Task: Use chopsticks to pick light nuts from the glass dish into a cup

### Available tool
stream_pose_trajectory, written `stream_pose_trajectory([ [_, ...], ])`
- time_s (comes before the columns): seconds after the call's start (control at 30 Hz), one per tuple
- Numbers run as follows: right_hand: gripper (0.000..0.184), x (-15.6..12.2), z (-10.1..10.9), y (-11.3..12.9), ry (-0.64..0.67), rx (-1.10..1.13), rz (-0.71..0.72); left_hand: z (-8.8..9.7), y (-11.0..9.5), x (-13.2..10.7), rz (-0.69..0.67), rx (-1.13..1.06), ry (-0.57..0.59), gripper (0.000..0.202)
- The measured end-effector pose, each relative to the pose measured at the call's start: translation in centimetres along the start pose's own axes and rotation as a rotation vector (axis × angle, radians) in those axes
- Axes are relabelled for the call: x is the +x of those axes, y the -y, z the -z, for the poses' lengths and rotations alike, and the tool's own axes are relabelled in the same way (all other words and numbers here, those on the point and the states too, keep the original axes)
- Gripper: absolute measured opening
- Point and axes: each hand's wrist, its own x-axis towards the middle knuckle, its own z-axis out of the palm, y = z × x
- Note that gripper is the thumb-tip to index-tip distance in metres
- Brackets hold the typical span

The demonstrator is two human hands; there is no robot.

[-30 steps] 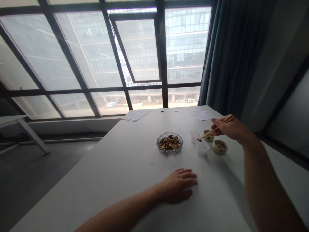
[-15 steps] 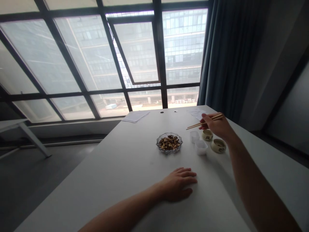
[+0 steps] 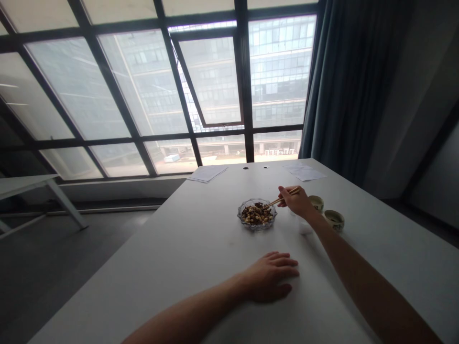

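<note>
Item one: the right hand (image 3: pixel 296 201), pinching a pair of wooden chopsticks (image 3: pixel 284 197) between thumb and fingers, their tips reaching over the right rim of a cut-glass dish (image 3: pixel 256 226). Whether the tips grip anything is too small to tell.

Item two: a heap of mixed nuts (image 3: pixel 256 214) filling that dish, directly beneath and just ahead of the chopstick tips.

Item three: the left hand (image 3: pixel 270 277), open and flat on the white bench (image 3: pixel 179 267), fingers spread, well apart from the right hand and nearer the viewer than the dish.

Beyond the right hand: two small glazed ceramic cups (image 3: pixel 316 203) (image 3: pixel 334 220) with dark lettering. Under the right forearm, partly hidden: a clear plastic tub (image 3: pixel 305 228).

Far bench edge, ahead of both hands: loose paper sheets (image 3: pixel 207 174).
</note>
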Motion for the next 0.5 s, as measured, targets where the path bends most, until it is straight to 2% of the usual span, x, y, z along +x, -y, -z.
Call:
stream_pose_trajectory([
  [0.33, 0.063, -0.1, -1.2, -1.5, -0.002, 0.010, -0.012, -0.4, 0.2, 0.0, 0.008, -0.013, -0.015, 0.047],
  [0.5, 0.064, -0.3, -1.4, -1.3, -0.069, 0.001, -0.024, -0.1, 0.0, 0.0, 0.003, -0.005, -0.006, 0.047],
])
